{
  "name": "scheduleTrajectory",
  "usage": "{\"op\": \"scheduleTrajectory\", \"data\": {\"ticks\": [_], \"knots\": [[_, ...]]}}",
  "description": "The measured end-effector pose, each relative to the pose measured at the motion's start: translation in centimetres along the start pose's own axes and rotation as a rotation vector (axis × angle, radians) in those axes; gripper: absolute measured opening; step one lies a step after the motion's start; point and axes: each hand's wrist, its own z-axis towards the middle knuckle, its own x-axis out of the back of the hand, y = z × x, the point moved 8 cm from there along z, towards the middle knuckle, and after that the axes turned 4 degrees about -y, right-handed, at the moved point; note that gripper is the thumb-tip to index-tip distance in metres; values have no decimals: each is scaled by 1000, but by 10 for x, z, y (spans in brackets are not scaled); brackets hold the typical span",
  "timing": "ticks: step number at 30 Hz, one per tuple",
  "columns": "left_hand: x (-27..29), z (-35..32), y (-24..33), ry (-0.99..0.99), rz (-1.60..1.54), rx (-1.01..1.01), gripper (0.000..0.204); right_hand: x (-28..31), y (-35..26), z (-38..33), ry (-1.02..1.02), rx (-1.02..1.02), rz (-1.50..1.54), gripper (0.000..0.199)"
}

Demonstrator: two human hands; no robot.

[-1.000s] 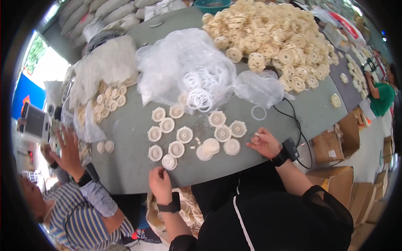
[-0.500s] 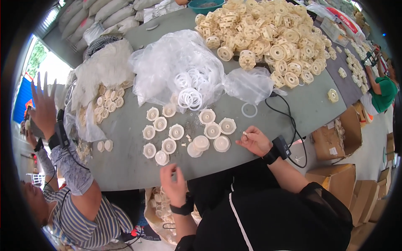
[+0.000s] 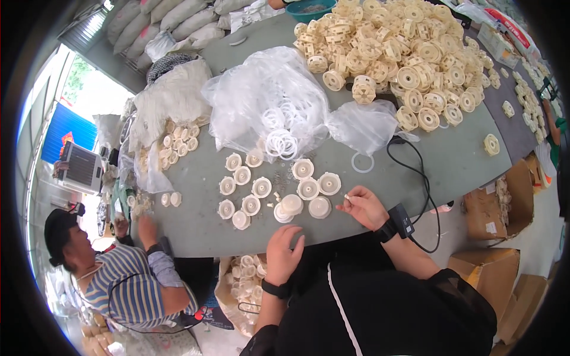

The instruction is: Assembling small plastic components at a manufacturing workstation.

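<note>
My right hand (image 3: 364, 207) is at the table's front edge, thumb and fingertips pinched on a small white plastic plug (image 3: 347, 196). My left hand (image 3: 284, 256) rests at the front edge with its thumb apart from loosely bent fingers, and nothing shows in it. Between and beyond the hands lie several cream round plastic caps with notched rims, one of them a flanged cap (image 3: 319, 207) close to my right hand. A smooth-topped cap (image 3: 291, 204) overlaps a white disc (image 3: 282, 215). A few loose small plugs (image 3: 271, 205) lie beside them.
A clear plastic bag (image 3: 267, 89) of white rings (image 3: 281, 144) lies mid-table. Beyond it rises a heap of cream wheel-shaped parts (image 3: 404, 59). A black cable (image 3: 424, 172) loops at right. A co-worker (image 3: 127, 285) sits at left; a sack of parts (image 3: 243, 285) stands below the edge.
My left hand has moved up and right to the table's edge. My right hand keeps its pinch. The co-worker's raised hand has come down to the table. The whole view has shifted slightly.
</note>
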Motion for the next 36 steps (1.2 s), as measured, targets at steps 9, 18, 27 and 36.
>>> {"op": "scheduleTrajectory", "data": {"ticks": [9,18,27,36], "knots": [[22,8,-12,49,28,-8,16,2,-3,0,-8,50,-61,11],[62,74,-61,-4,-155,36,31,14,-2,0,117,-1,29,13],[31,184,-130,-297,467,14,37,11,3,3,78,-40,76,10],[23,206,-127,-234,519,-39,29,11,4,1,68,-71,97,9]]}}
